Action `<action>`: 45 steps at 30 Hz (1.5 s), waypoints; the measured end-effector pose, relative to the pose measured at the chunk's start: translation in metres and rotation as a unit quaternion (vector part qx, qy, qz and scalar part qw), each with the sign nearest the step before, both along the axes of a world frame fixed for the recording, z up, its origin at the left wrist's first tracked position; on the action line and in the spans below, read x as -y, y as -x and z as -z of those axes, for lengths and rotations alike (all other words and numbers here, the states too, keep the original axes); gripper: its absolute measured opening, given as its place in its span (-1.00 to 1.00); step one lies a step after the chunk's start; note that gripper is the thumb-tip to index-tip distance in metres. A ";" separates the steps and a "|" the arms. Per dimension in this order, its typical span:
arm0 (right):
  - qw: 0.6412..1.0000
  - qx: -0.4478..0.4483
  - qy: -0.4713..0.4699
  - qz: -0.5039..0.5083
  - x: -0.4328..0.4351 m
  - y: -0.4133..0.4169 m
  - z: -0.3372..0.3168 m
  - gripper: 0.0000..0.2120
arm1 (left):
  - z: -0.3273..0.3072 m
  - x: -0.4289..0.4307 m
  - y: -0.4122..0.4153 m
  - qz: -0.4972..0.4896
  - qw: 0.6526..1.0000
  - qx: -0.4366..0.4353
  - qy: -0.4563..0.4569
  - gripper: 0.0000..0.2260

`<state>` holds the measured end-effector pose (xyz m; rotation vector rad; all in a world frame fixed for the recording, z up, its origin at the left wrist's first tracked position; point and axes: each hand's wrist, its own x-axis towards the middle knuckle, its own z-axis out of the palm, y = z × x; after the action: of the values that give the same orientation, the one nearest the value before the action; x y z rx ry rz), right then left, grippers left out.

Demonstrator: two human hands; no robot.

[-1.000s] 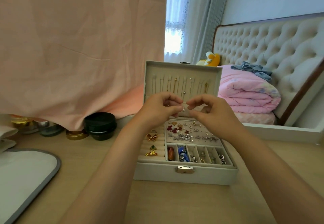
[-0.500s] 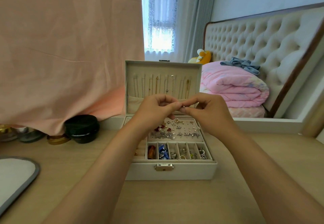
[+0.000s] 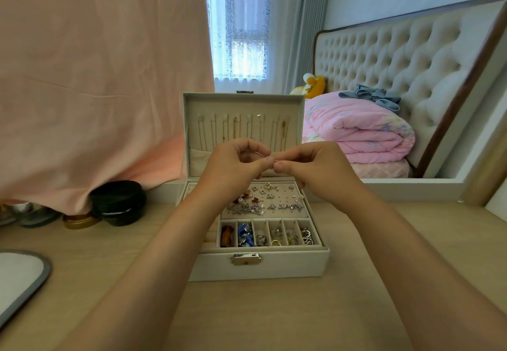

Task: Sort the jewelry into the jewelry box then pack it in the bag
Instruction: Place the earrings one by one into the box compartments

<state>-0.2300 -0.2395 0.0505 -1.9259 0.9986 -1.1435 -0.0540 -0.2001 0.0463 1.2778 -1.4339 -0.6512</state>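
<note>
A small jewelry piece (image 3: 275, 159) is pinched between the fingertips of the left hand (image 3: 236, 168) and the right hand (image 3: 318, 171). Both hands are curled round it and held together above the open jewelry box (image 3: 263, 267), in front of its raised lid (image 3: 242, 105). What kind of piece it is cannot be told; only a thin glint of wire is seen at the fingertips. It is judged to be very light, thin, easily bent or dropped, and slippery where the metal is smooth. It is therefore best taken by thumb and forefinger tips at its sturdier part, with little force, and kept over the box so that a slip would land it on the lining. The perforated earring panel (image 3: 277, 199) and the row of front compartments (image 3: 267, 234) are already stocked, and chains are hung in the lid. The box is set on the wooden table (image 3: 274, 320), latch toward the person. At the left edge a grey-rimmed white item (image 3: 24, 276) is seen; whether it is the bag cannot be told

Compared with a second ago, the pinch is kept by both hands at much the same place over the box, the box is unmoved on the table, and the view has been turned so that less of the grey-rimmed item is shown
</note>
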 end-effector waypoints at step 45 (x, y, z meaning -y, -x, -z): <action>0.905 -0.383 0.172 0.061 0.002 -0.010 0.022 -0.94 | 0.004 0.007 -0.010 -0.001 0.993 0.115 -0.021 -0.96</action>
<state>-0.2196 -0.2419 0.0285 -2.7320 1.3967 -0.6287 -0.0443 -0.2074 0.0423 1.4232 -1.6138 -0.5487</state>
